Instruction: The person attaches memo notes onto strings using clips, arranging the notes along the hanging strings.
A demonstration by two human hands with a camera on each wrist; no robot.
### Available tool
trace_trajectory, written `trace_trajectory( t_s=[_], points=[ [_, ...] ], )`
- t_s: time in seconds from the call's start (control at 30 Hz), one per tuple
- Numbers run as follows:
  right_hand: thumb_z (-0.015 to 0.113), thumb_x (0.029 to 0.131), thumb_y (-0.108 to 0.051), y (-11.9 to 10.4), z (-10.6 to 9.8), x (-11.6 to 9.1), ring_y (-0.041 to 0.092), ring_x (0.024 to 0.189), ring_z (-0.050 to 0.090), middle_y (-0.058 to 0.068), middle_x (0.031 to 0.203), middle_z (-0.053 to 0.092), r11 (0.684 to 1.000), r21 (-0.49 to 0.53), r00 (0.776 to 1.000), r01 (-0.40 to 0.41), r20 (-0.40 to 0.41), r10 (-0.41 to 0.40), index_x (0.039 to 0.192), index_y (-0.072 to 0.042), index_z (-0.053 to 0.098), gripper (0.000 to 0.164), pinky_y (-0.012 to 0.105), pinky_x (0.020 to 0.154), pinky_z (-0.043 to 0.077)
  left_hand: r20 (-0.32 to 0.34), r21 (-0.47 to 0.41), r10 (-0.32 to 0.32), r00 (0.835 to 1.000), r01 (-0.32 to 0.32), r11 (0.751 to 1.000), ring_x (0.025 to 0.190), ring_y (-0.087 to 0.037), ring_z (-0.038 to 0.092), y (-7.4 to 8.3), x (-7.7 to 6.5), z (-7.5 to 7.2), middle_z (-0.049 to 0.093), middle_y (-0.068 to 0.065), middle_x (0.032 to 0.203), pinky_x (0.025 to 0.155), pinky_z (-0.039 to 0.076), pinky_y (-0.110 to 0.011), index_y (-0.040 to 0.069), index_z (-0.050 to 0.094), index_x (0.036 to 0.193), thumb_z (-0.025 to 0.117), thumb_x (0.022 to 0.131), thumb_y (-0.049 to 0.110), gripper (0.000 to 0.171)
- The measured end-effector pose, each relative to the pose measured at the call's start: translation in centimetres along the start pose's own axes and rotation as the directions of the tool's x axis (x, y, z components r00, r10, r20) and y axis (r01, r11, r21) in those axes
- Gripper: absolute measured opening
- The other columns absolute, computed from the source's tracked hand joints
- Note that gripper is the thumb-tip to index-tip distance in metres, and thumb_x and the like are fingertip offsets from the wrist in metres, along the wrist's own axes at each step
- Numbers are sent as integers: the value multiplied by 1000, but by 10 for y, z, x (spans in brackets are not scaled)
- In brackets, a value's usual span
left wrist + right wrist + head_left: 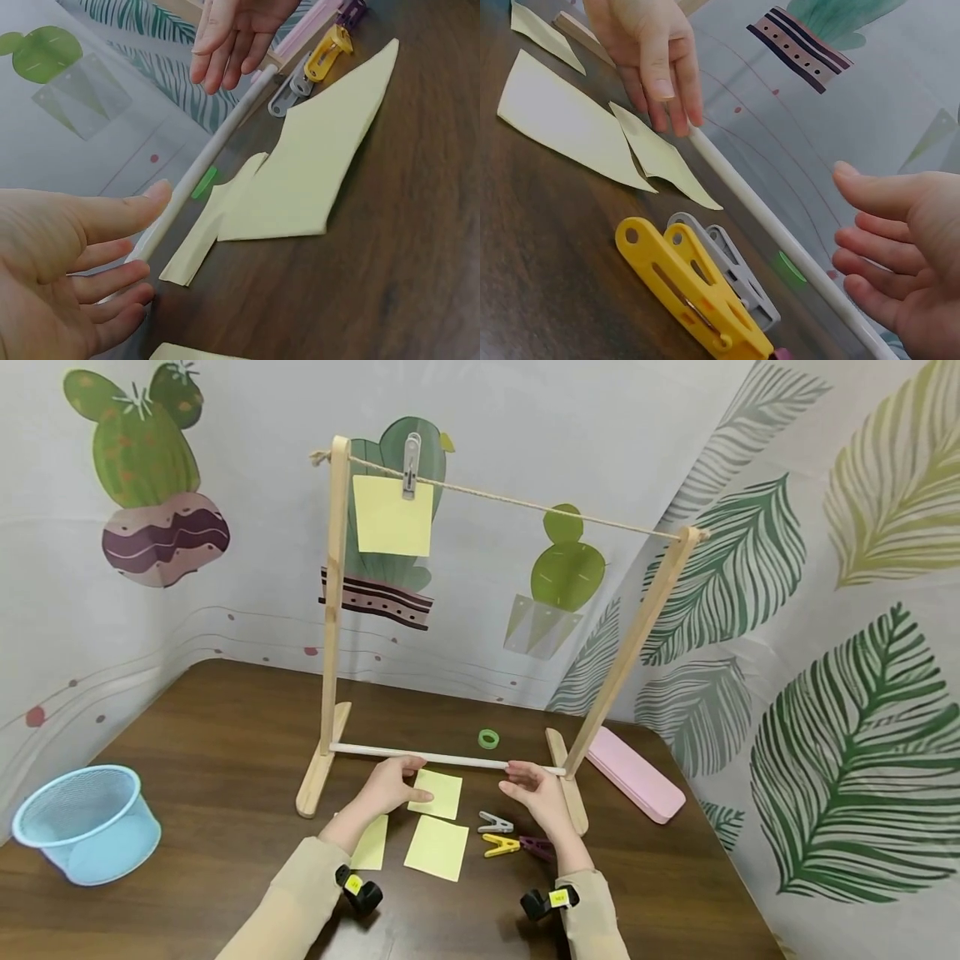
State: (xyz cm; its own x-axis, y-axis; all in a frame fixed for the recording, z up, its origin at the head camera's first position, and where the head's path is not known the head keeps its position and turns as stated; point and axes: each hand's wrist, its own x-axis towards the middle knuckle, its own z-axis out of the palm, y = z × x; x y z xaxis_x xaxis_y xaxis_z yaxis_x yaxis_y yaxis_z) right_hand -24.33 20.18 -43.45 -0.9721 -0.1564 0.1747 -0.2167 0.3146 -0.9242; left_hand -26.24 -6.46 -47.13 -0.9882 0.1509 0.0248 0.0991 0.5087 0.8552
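Note:
My left hand hovers at the upper left of a yellow paper note, fingers loosely extended and nothing gripped. The left wrist view shows a gap between its thumb and fingers. My right hand is held near the right end of a white rod, its palm bare and fingers relaxed. Two more yellow notes lie closer in, a middle one and a left one partly behind the left forearm. Below the right hand lie a grey clothespin, a yellow clothespin and a dark purple clothespin.
A wooden frame carries a rope, where a grey clothespin holds a yellow note. Behind the rod lies a green ring. A pink case is at right, a blue mesh basket at left.

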Motion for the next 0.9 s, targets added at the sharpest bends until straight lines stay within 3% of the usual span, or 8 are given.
trace_trajectory(
  t_s=[0.27, 0.4, 0.57, 0.67, 0.8, 0.9],
  points=[
    [72, 86, -1, -1, -2, -2, 49, 115, 57, 36, 124, 59, 999, -47, 997, -10, 78, 14, 126, 14, 55, 47, 51, 99, 48, 19, 68, 15, 1000, -16, 998, 122, -37, 54, -3, 1, 3, 58, -20, 134, 101, 46, -49, -2, 56, 133, 86, 74, 15, 69],
    [72, 86, -2, -3, 0, -2, 49, 116, 56, 36, 126, 57, 997, -78, 993, -22, 116, 31, 127, 14, 54, 48, 56, 100, 45, 31, 99, 30, 999, -33, 995, 122, -39, 53, -5, 1, 5, 55, -22, 135, 100, 46, -50, -4, 52, 135, 87, 73, 17, 74],
    [72, 86, -3, 16, 0, 3, 47, 112, 58, 34, 125, 59, 989, -147, 983, -13, 178, 39, 127, 13, 55, 47, 55, 97, 47, 37, 124, 36, 999, -40, 992, 123, -42, 50, -6, -1, 5, 52, -25, 135, 102, 44, -52, -7, 50, 137, 87, 72, 17, 78],
    [75, 85, -7, 33, 0, 7, 42, 106, 62, 29, 120, 63, 981, -191, 974, 24, 225, 20, 125, 10, 58, 47, 47, 91, 52, 29, 145, 21, 999, -25, 989, 124, -44, 46, -5, -1, 5, 52, -26, 132, 103, 43, -53, -7, 49, 137, 87, 72, 16, 79],
    [80, 81, -13, 37, -2, 7, 31, 97, 65, 22, 113, 68, 969, -240, 955, 50, 296, 25, 121, 5, 63, 47, 31, 82, 53, 24, 153, -6, 1000, 2, 988, 124, -44, 43, -3, -2, 6, 51, -25, 131, 102, 43, -54, -6, 49, 139, 86, 73, 16, 79],
    [82, 78, -17, 38, -3, 7, 22, 92, 64, 17, 109, 70, 962, -268, 942, 50, 332, 44, 117, 2, 66, 46, 26, 78, 52, 27, 165, -6, 1000, 1, 986, 125, -45, 41, -3, -2, 7, 49, -25, 132, 100, 44, -54, -6, 48, 140, 86, 73, 16, 80]
  ],
)
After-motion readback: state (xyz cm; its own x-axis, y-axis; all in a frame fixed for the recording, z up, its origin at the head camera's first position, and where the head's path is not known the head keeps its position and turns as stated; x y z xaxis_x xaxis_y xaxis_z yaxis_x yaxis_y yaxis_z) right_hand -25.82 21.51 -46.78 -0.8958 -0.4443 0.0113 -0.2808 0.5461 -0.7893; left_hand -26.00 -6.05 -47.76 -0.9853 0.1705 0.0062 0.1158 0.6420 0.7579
